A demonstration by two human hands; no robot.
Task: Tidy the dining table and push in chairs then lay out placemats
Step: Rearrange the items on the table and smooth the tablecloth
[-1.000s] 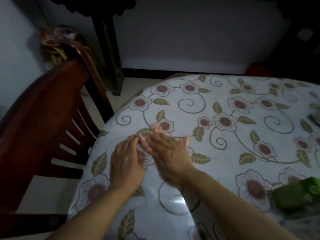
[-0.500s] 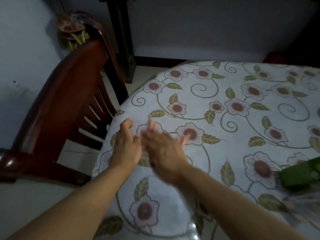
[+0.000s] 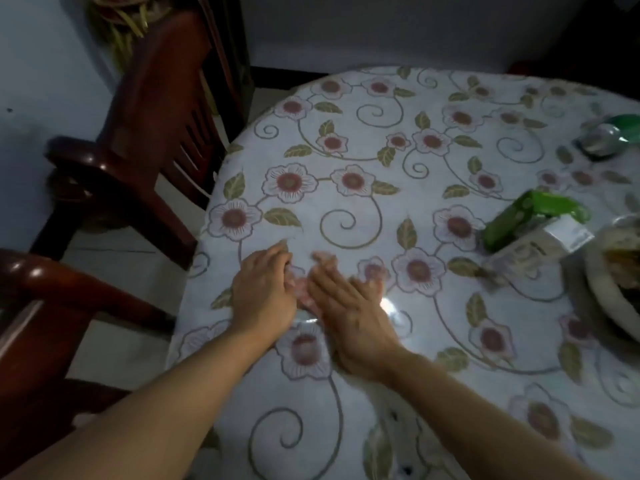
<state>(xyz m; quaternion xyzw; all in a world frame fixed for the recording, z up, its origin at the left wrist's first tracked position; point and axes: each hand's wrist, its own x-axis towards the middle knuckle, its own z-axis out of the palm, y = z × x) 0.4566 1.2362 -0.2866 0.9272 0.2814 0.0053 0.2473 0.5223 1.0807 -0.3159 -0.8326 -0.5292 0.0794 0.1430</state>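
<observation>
Since a moment ago your view swings right, bringing the green packet (image 3: 530, 216) in. Left hand (image 3: 265, 292) and right hand (image 3: 349, 306) lie flat, grasping nothing, on the desk's glossy floral cloth (image 3: 398, 188): slick, thin; smooth it from the edge.

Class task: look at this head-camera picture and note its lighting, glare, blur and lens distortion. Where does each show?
Head view: the room is dim, with dark corners at the top; a bright glare spot sits on the glossy tablecloth beside the right hand; both hands, the left hand too, are smeared by motion blur; the green packet is soft; the wide lens bends the table edge and the chair.
</observation>
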